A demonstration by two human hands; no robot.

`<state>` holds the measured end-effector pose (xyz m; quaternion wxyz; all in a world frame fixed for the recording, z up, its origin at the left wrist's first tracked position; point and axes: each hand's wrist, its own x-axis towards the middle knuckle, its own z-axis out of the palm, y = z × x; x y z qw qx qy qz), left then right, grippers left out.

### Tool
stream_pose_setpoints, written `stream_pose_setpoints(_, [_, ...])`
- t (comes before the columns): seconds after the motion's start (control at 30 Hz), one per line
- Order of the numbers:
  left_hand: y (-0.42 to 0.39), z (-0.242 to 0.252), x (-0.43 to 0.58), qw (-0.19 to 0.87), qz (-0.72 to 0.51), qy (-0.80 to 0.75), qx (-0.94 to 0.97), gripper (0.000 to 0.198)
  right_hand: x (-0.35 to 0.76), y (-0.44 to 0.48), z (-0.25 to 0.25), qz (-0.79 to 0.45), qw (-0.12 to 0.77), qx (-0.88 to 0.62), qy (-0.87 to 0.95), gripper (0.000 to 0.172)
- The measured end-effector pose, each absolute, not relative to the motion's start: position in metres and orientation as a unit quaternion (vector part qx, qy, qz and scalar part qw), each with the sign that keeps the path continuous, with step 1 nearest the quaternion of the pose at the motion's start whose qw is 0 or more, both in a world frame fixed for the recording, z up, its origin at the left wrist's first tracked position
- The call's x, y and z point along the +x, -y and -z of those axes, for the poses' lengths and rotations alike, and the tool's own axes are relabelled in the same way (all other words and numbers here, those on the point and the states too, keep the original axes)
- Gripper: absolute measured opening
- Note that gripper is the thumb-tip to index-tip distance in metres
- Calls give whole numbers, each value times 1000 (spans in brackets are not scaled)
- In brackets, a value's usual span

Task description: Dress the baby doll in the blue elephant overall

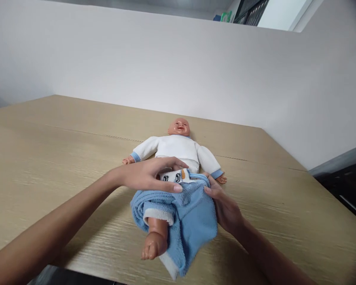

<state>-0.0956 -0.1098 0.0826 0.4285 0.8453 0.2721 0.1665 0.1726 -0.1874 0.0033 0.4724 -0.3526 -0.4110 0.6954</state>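
Blue trousers (197,221) — fuzzy, white-cuffed, bunched

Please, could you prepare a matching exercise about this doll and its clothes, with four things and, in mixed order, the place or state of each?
1. Bald plastic doll head
2. White soft fabric top
3. Light-blue fleecy trousers
4. Bare plastic foot

A. held by the right grip
B. nearest the plain white wall
C. showing below a white fleecy hem
D. finished with blue fabric cuffs

Pairs: 1-B; 2-D; 3-A; 4-C.
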Motion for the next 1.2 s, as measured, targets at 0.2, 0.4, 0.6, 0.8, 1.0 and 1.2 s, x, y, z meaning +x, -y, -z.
stream_pose_setpoints(0.2, [69,-79,-59,580,-19,-138,803,37,188,182,-5,-697,448,-349,438,35])
stream_pose_setpoints(0.4, [63,-61,-48,654,-32,-114,747,24,212,178,4,-689,306,-335,565,49])
stream_pose_setpoints(0.6, [60,-58,-54,675,80,-53,732,45,210,186,-3,-674,453,-362,457,45])
stream_pose_setpoints(0.8, [62,-59,-49,643,76,-33,762,32,214,182,-4,-678,292,-377,560,60])
stream_pose_setpoints(1.0, [63,-59,-50,644,21,-62,762,40,220,188,-19,-693,183,-341,609,51])
stream_pose_setpoints(1.2, [69,-64,-48,628,99,-8,772,25,216,190,-8,-715,320,-400,475,53])
